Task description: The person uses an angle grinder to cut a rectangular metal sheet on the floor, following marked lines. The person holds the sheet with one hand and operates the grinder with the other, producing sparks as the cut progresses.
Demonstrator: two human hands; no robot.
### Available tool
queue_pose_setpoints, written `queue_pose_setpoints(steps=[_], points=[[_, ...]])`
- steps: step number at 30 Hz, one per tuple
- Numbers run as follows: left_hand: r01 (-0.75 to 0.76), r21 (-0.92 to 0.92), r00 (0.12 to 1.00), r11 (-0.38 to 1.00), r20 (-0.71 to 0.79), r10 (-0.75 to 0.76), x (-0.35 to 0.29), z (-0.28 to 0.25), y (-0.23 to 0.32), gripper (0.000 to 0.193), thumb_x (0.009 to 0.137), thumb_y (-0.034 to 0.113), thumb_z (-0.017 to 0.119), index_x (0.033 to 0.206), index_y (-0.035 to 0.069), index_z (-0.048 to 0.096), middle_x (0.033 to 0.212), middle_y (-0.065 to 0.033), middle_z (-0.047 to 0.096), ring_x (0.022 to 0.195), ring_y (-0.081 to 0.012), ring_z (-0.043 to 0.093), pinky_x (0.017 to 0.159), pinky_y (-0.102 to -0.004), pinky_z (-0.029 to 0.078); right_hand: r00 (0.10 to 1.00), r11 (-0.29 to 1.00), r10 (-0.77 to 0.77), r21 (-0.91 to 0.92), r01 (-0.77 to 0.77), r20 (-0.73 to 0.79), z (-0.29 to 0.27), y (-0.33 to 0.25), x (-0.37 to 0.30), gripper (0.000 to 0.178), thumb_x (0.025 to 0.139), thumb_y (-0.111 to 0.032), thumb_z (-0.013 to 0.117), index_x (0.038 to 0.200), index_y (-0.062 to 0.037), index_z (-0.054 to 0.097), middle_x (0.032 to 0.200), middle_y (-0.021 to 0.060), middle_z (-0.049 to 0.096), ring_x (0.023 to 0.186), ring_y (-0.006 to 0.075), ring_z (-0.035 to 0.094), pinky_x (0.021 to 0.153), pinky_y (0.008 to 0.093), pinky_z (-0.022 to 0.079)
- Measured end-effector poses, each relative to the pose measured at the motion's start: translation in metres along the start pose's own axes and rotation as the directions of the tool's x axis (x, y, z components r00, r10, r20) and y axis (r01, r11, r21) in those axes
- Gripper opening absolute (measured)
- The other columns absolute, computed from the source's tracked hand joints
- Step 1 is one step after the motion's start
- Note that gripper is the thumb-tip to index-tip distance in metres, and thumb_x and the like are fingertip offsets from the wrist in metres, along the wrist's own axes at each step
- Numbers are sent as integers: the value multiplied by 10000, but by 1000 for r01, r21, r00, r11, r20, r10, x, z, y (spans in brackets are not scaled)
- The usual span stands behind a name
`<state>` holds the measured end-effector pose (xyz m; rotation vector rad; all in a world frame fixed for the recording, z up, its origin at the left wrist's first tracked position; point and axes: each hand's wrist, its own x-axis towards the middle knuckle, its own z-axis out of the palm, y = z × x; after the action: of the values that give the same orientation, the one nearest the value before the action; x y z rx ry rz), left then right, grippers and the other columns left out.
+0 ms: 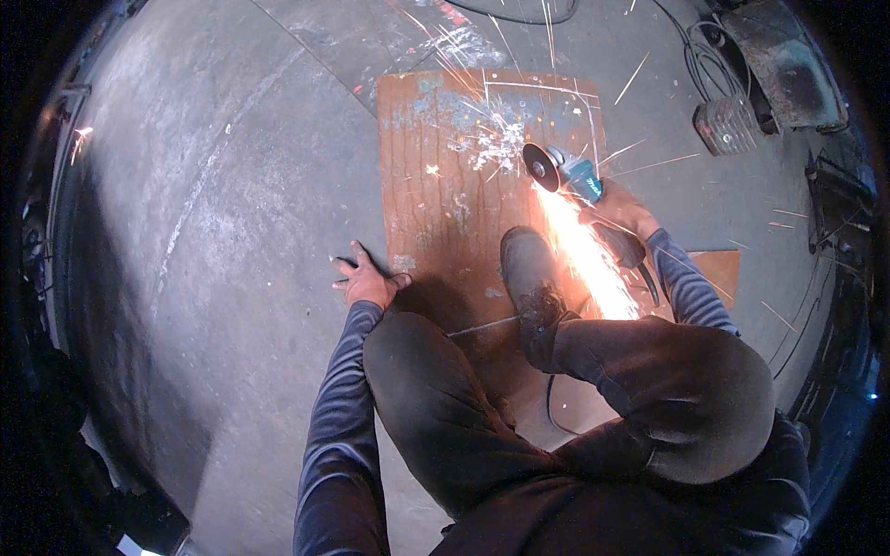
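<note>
My right hand (623,209) is wrapped round a teal angle grinder (582,180). Its thin dark disc (541,168) meets a rusty brown metal sheet (431,222) on the floor, right of the sheet's middle. A bright stream of sparks (586,259) runs from the disc back toward my legs, past my boot (530,269), which stands on the sheet. My left hand (364,278) has its fingers spread on the floor beside the sheet's left edge, the thumb touching that edge. White marked lines (542,87) show near the sheet's far right corner.
Coiled cables (709,65) and a wire-like block (726,125) lie at the far right, beside a worn metal machine (788,69). A small brown piece (718,275) rests near my right forearm. A black cord (553,408) runs between my legs. Grey concrete floor (250,185) stretches left.
</note>
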<state>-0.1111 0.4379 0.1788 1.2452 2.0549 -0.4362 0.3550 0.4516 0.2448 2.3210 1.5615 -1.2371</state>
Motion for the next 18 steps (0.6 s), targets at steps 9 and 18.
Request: queue_pose_setpoints(steps=[9, 18], points=[[1, 0, 1000, 1000, 16, -1, 6, 1, -1, 1457, 633, 501, 1001, 1713, 241, 58, 1740, -300, -28, 1497, -676, 201, 1180, -623, 422, 999, 999, -34, 38, 33, 29, -3, -4, -1, 776, 690, -359, 839, 1335, 12, 616, 1213, 222, 720, 1095, 361, 706, 965, 455, 546], [-10, -1, 1000, 1000, -2, 10, 6, -1, 2, 1455, 636, 487, 1002, 1713, 235, 56, 1739, -305, -31, 1494, -678, 201, 1179, -619, 424, 999, 994, -4, 110, -1, 46, -7, -10, 1, 852, 671, -349, 848, 1388, 21, 574, 1243, 236, 707, 1098, 367, 705, 979, 464, 546]])
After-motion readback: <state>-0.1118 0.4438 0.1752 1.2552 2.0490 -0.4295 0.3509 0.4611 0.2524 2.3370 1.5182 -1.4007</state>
